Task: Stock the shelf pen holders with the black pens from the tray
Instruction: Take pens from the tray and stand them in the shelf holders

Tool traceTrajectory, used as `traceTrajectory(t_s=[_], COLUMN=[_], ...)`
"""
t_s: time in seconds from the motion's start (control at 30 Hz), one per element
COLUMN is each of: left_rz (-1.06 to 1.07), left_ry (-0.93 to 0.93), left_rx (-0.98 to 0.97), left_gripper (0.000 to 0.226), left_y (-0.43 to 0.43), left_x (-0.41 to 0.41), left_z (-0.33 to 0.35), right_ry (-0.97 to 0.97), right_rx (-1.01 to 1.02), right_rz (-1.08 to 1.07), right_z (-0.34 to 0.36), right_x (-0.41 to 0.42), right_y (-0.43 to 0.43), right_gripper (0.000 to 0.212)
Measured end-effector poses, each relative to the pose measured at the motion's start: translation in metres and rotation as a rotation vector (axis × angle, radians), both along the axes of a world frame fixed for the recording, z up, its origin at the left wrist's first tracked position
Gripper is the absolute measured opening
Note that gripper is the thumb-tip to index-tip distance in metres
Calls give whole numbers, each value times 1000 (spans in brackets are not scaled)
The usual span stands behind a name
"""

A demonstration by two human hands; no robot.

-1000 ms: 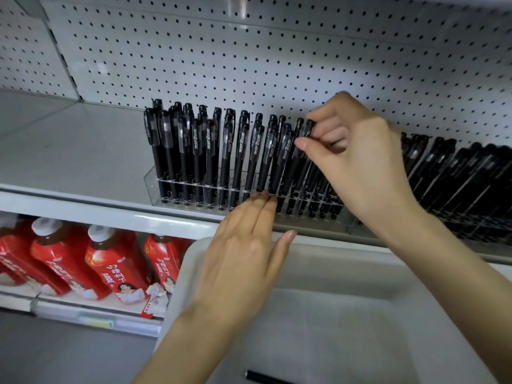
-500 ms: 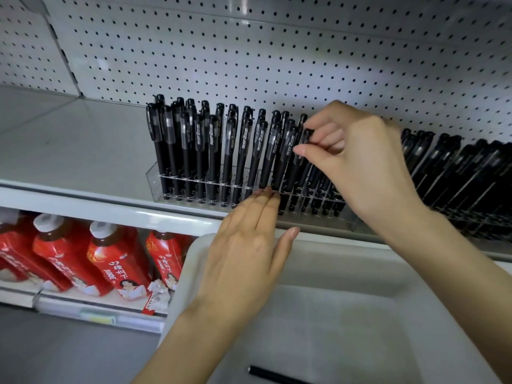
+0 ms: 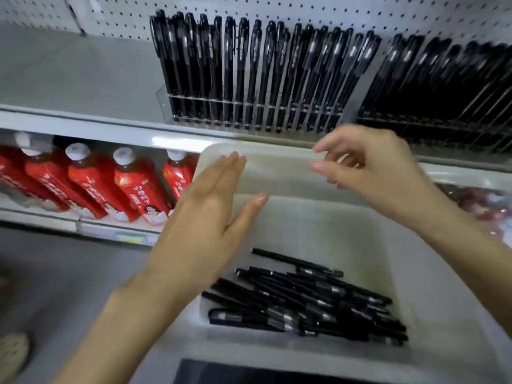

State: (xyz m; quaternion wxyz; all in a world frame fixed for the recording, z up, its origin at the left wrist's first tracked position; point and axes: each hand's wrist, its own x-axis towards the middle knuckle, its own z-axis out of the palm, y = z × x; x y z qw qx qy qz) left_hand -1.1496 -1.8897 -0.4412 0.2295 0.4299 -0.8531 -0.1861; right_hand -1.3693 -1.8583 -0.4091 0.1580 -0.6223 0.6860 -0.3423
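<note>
Over the tray's far-left corner the left hand is held flat, fingers straight and together with the thumb spread, holding nothing. The right hand hovers at the far rim, fingers loosely curled, thumb and forefinger slightly apart and empty. Loose black pens lie heaped in the tray's near half, and along the shelf's front edge a clear pen holder and a second holder beside it stand packed with upright pens.

Bright, even light; motion blur throughout, wide-angle bending at the edges.
</note>
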Motion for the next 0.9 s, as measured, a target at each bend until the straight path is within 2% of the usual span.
traceTrajectory(t_s=[0.13,0.2,0.3,0.43,0.53,0.67,0.9], left_rz=[36,67,117,270,298,331,369], left_ry=[-88,-77,-74,-92,-101,-71,-32], left_rx=[0,29,52,11,-8,-23,-8], left_gripper=[76,76,78,70,67,61,62], left_y=[52,68,83,94,96,96,88], left_x=[33,48,56,47,44,38,21], left_z=[-15,-19,-29,-37,-39,-41,-39], right_ry=[-7,2,-10,-88,-71,-67,18], right_rx=[382,511,598,628,651,659,525], right_rz=[76,88,105,115,149,156,154], right_z=[-49,-66,-77,-76,-77,-75,-66], right_x=[0,-2,1,5,6,0,-7], right_y=[48,70,93,100,101,99,91], right_gripper=[59,66,73,66,51,52,35])
